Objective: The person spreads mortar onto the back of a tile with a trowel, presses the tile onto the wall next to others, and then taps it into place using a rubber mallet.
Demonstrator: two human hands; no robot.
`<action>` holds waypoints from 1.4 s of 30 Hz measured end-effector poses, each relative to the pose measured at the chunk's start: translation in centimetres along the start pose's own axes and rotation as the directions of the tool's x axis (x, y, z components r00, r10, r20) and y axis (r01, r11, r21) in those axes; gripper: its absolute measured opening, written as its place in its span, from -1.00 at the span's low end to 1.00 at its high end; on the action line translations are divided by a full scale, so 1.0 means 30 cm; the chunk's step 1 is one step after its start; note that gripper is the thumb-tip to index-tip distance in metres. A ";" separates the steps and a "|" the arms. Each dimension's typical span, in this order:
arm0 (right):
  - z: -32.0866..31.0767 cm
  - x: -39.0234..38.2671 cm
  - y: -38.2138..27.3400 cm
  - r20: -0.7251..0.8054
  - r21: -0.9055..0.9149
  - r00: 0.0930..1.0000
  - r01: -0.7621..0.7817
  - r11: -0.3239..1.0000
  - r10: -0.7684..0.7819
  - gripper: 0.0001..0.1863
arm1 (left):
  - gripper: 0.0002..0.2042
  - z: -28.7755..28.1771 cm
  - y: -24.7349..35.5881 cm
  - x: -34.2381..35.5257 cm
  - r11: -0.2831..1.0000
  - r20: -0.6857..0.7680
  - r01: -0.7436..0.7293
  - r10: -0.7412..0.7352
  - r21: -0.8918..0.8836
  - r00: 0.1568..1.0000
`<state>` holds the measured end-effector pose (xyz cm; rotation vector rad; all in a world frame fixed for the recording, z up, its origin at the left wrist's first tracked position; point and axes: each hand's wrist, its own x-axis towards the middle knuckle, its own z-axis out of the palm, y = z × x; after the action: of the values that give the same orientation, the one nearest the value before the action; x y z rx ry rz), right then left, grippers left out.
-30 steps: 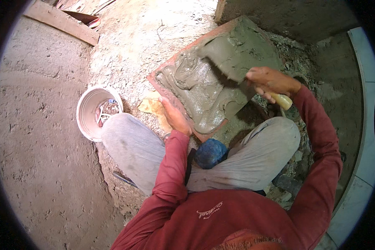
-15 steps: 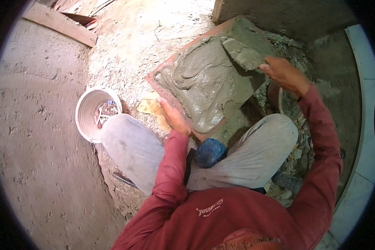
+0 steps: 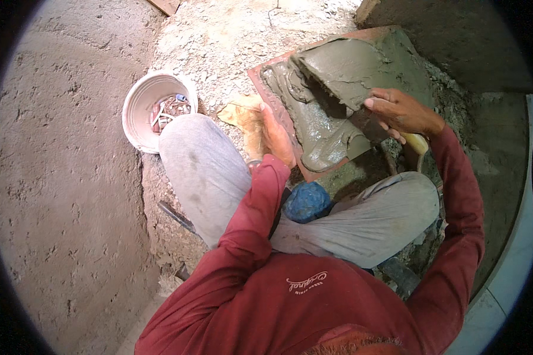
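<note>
A reddish tile (image 3: 256, 77), largely coated in wet grey mortar (image 3: 331, 148), lies slanted in front of me. My left hand (image 3: 276, 135) grips its left edge. My right hand (image 3: 404, 113) holds a trowel (image 3: 416, 142) by the yellow handle; its blade, heaped and smeared with mortar, is over the right part of the tile. A crumpled yellowish piece (image 3: 238, 112), paper or cloth, lies beside my left hand. A blue lumpy object (image 3: 307, 202), too unclear to name, sits between my legs.
A white bucket (image 3: 135, 118) with scraps inside stands by my left knee. Rough grey concrete (image 3: 65, 165) borders the left; a concrete wall (image 3: 444, 35) rises behind the tile. White floor tiles (image 3: 494, 305) line the right edge. Rubble (image 3: 207, 41) covers the ground.
The view has shifted, so the scene sits further right. The trowel blade has moved across the mortar and back toward me, its yellow handle showing again. My left hand stays on the tile's edge.
</note>
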<state>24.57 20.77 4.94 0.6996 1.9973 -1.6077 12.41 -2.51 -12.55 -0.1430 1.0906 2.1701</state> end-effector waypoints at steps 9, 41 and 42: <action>-0.031 0.018 -0.097 -0.007 -0.273 1.000 0.024 0.962 -0.027 -0.52 | -0.26 0.030 0.026 -0.032 0.999 -0.022 -0.011 0.010 -0.030 1.000; 0.021 -0.179 0.084 -0.288 -0.940 0.721 -0.087 0.330 -0.631 -0.83 | -0.28 0.016 0.015 -0.013 0.998 -0.014 0.043 -0.042 0.050 0.999; 0.043 -0.164 0.091 -0.219 -0.955 0.706 -0.015 0.295 -0.674 -0.85 | -0.28 0.010 0.018 -0.009 0.996 -0.008 0.089 -0.089 -0.025 0.996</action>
<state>30.12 19.56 5.89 0.2550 3.2121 -0.0230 12.33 -2.64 -11.89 -0.2091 1.0436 2.1059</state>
